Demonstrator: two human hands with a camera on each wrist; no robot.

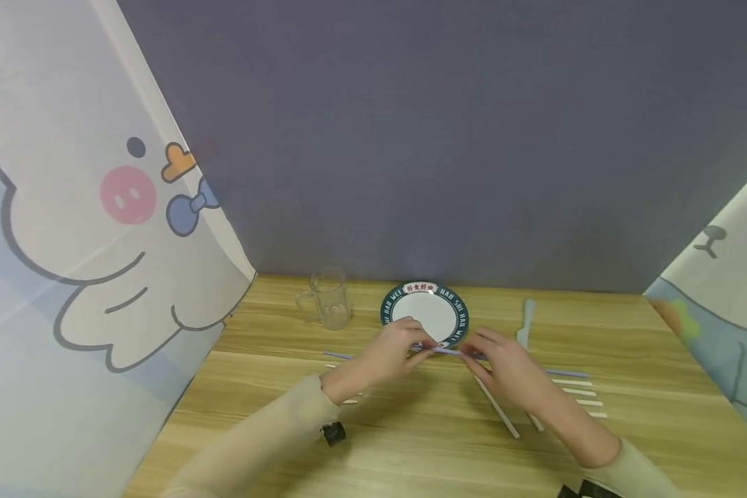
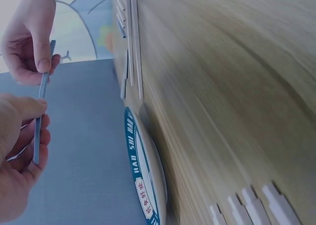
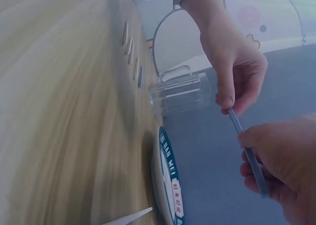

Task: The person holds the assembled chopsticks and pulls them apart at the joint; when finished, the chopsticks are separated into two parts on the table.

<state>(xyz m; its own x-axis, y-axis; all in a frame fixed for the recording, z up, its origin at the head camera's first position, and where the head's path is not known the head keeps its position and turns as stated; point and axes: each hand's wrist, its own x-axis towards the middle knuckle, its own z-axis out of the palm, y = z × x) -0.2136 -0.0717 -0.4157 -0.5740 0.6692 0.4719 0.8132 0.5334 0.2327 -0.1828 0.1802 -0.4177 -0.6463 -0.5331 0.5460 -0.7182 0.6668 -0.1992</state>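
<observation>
My left hand [image 1: 389, 353] and right hand [image 1: 504, 366] pinch a thin purple straw [image 1: 447, 351], one near each end, raised over the front rim of a plate. In the left wrist view the straw [image 2: 43, 86] slants between the fingertips of both hands, which are close together. The right wrist view shows its lower end [image 3: 259, 175] running along the right fingers. The round plate [image 1: 389, 304] has a white middle and a dark green lettered rim; my hands partly hide its near edge.
A clear glass mug [image 1: 333, 304] stands left of the plate. A pale knife [image 1: 526, 321] lies to its right. Long white sticks [image 1: 496, 407] lie below the right hand. Several short-looking white sticks [image 1: 579, 392] and a purple one [image 1: 569, 373] lie farther right; similar ones [image 1: 351, 401] lie left.
</observation>
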